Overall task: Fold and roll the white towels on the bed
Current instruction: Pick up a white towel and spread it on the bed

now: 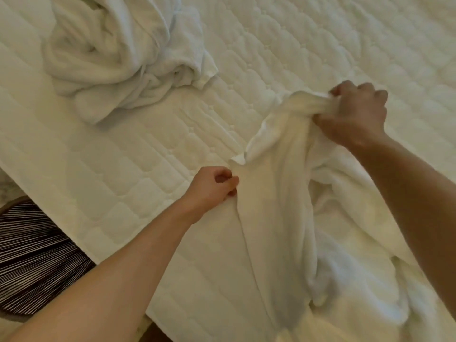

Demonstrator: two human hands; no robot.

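Two hands on one white towel rumpled at the near edge of the bed: left hand grip pinched on its hem, right hand grip clenched round a bunched end, so likely the spreading step, and next it needs pulling flat before folding; a second towel heap waits farther up the bed.

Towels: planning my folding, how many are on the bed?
2: one towel held by left hand and right hand, front right; one crumpled heap far left, maybe hiding more.

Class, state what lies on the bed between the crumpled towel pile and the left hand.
Nothing: the head view shows only bare quilted bed between the pile and the left hand.
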